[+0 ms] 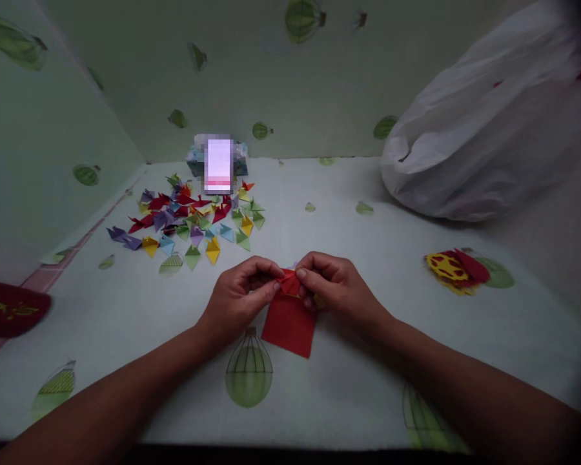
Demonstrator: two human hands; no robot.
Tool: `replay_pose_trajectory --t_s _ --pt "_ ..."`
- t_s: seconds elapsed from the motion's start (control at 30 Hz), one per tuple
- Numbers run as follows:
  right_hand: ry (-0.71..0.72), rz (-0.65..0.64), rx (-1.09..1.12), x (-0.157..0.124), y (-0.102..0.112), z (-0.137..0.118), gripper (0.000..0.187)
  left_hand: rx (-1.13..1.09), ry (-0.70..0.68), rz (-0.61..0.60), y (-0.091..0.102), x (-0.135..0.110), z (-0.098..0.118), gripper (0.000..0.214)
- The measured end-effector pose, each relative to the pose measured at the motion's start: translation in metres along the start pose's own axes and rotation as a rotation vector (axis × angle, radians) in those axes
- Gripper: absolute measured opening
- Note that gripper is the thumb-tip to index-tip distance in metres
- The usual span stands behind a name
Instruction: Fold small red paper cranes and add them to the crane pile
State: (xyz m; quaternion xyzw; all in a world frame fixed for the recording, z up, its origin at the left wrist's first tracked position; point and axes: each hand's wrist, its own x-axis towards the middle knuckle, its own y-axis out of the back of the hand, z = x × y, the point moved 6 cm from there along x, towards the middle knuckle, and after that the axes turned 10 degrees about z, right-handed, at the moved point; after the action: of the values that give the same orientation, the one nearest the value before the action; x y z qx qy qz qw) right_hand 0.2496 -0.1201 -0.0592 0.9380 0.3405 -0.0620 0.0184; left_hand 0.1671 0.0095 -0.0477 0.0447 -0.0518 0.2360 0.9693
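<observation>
A small red folded paper piece (290, 281) is pinched between the fingertips of both hands, just above the sheet-covered surface. My left hand (242, 294) grips its left side with thumb and fingers closed. My right hand (334, 284) pinches its right side the same way. Directly below the hands lies a flat red paper square (290, 329), partly covered by my fingers. A hint of yellow paper shows under my right hand.
A pile of several small folded paper pieces in many colours (193, 223) lies at the back left, in front of a patterned box (217, 161). A white plastic bag (494, 123) fills the back right. A red and yellow cloth item (458, 270) lies right; a dark red item (10, 310) sits far left.
</observation>
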Motion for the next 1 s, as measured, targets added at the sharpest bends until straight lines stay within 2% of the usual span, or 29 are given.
replay_pose_trajectory --t_s 0.23,0.57,1.0 --pt "0.000 -0.008 0.009 0.001 -0.001 0.000 0.020 0.055 0.012 0.042 0.004 -0.002 0.000 0.002" --pt "-0.031 -0.028 0.023 0.000 -0.003 0.002 0.019 0.093 -0.067 0.054 0.001 -0.001 0.007 0.007" --pt "0.118 -0.035 -0.003 -0.007 -0.007 -0.008 0.018 0.177 -0.181 0.094 0.004 -0.008 0.020 0.013"
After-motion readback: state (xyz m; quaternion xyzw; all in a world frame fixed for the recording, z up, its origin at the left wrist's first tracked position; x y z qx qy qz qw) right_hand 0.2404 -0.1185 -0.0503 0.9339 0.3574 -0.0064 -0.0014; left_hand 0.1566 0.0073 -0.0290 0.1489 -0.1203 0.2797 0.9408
